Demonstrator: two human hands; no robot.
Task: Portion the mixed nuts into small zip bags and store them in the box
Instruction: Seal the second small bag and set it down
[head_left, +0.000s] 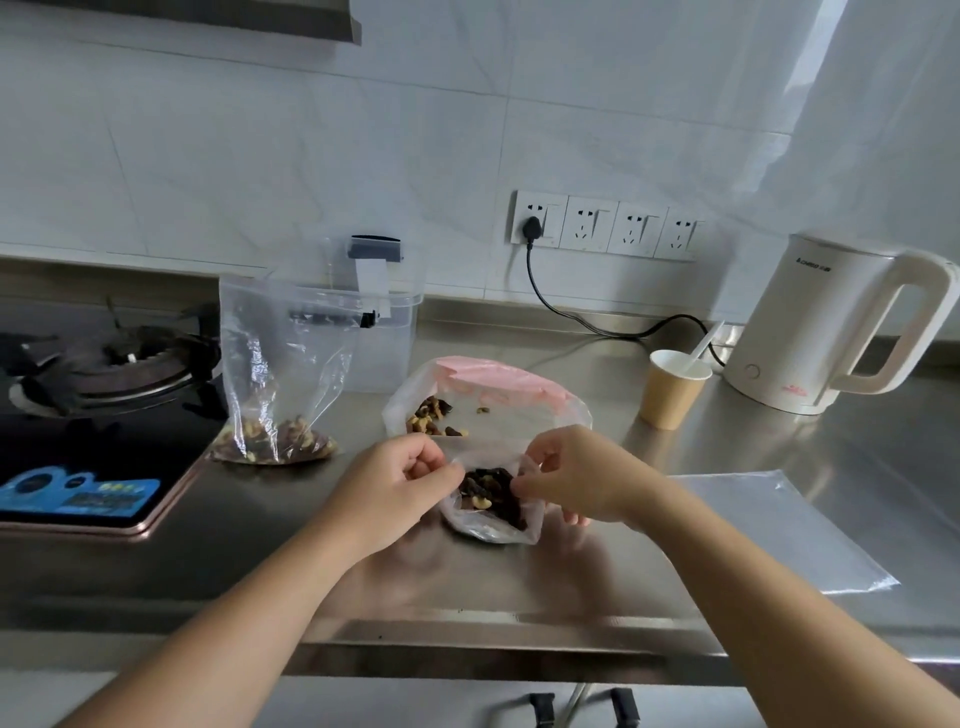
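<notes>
Roughly midway, judging by the layout. On the surface (519, 582), near the front edge: a small bag (491, 499) with a dark heap of nuts (488, 491) inside, mouth pinched at both sides, left hand (402, 483) on the left lip, right hand (569, 480) on the right, fingers curled onto the plastic; seal apparently not yet pressed shut. Behind, touching or nearly so, the pink-edged source bag (498, 395), lying open and holding only a small scatter of nuts. At left by the stove (98, 374), 1 taller bag (275, 374) standing with nuts at the bottom, top apparently unsealed. Behind that, the clear box (384, 332), lid raised; contents hard to tell. At right, flat unused bags (779, 530), so more portions possibly left. Still to do: seal, then box everything.
</notes>
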